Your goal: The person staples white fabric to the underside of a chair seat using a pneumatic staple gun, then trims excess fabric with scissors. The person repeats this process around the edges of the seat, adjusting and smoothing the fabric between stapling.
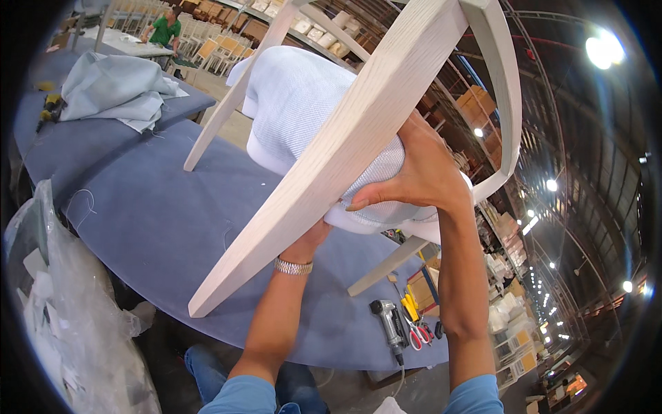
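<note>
The pale mesh fabric (296, 90) is under the right hand (431, 165), spread wide with its thumb near the white edge. The left hand (312, 238) is below that edge, partly behind a leg of the wooden chair (331, 162); I cannot tell its grip. Leftward from it, the blue-grey tabletop (165, 214) stretches to a curved rim; rightward, near the rim, lie an air tool (389, 324) and scissors (418, 336).

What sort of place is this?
Probably a furniture workshop or factory: there's a pale wooden chair being handled, rows of chairs in the background, and a corded or hose-fed tool near scissors.
</note>
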### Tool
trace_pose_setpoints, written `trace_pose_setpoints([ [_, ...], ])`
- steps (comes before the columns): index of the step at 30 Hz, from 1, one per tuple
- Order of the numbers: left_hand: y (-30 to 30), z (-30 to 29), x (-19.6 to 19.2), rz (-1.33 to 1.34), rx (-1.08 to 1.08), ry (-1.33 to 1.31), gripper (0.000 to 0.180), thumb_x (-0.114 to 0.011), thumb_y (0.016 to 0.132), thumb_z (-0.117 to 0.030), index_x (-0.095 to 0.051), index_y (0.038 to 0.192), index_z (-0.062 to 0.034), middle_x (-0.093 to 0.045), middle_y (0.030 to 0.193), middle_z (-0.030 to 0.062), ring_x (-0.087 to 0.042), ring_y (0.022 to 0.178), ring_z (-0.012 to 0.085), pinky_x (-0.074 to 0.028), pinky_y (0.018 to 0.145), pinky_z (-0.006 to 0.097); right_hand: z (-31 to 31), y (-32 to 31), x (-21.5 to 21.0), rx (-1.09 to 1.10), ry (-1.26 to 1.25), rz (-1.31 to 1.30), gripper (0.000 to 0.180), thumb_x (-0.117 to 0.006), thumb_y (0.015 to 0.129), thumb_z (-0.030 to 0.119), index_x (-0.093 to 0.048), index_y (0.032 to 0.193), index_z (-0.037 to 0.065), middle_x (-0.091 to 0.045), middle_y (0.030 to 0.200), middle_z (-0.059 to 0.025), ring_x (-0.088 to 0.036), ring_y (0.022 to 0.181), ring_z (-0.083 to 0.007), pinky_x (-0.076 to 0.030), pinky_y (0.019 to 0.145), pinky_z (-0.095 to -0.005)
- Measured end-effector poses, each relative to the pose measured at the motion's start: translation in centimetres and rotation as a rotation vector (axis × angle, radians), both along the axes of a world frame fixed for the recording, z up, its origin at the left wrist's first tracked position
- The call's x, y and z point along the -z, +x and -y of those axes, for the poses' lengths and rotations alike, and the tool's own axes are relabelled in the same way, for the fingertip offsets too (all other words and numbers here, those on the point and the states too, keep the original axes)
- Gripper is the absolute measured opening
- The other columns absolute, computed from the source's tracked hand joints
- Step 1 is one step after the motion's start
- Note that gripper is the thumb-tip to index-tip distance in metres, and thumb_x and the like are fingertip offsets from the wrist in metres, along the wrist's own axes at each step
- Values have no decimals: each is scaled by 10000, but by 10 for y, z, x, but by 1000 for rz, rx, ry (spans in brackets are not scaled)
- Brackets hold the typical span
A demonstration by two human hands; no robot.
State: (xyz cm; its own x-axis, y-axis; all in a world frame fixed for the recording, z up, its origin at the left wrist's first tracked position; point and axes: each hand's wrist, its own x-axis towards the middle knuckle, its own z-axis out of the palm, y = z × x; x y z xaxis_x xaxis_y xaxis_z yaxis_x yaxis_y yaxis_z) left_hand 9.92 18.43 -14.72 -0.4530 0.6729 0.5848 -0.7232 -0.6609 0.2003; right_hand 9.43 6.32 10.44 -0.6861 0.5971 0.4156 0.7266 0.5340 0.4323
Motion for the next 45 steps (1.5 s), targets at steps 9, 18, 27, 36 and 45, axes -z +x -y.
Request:
trace_pose_setpoints([
  [9, -32, -41, 19, 281, 654, 284, 594, -747, 908, -213, -516, 1437, -70, -595, 1405, 109, -592, 1270, 246, -499, 1085, 438, 10, -6, 15, 76, 180, -5, 1336, -796, 504, 832, -470, 1439, -66, -507, 1460, -261, -481, 1363, -437, -361, 1139, -548],
  [18, -54, -45, 24, 82, 642, 331, 588, -741, 913, -253, -536, 1424, -47, -610, 1397, 122, -610, 1254, 265, -517, 1067, 451, 16, -7, 91, -14, 478, -290, 996, -571, 879, 667, -362, 1525, -62, -324, 1610, -273, -293, 1514, -406, -141, 1214, -625],
  [27, -98, -59, 21, -182, 506, 280, 598, -737, 914, -277, -540, 1422, -31, -624, 1383, 137, -625, 1238, 292, -541, 1040, 492, 123, 161, 316, 233, -267, -1887, 519, -604, 1013, 297, -533, 1404, -38, -625, 1373, -164, -596, 1265, -318, -450, 1090, -400],
  [36, -74, -57, 18, 30, 669, 428, 454, -660, 939, -244, -619, 1323, -6, -670, 1307, 145, -676, 1156, 298, -604, 937, 483, 167, 327, 430, -577, 543, -3174, 812, -731, 885, 416, -396, 1397, -117, -547, 1402, -267, -541, 1325, -314, -471, 1080, -412],
  [45, -67, -54, 11, -10, 456, 333, 455, -702, 906, -276, -660, 1285, -27, -711, 1229, 148, -707, 1094, 287, -643, 810, 429, 141, 398, 442, 61, 448, -2912, 412, -785, 881, 440, -630, 1030, 87, -649, 891, -20, -500, 625, -111, -426, 577, -276],
])
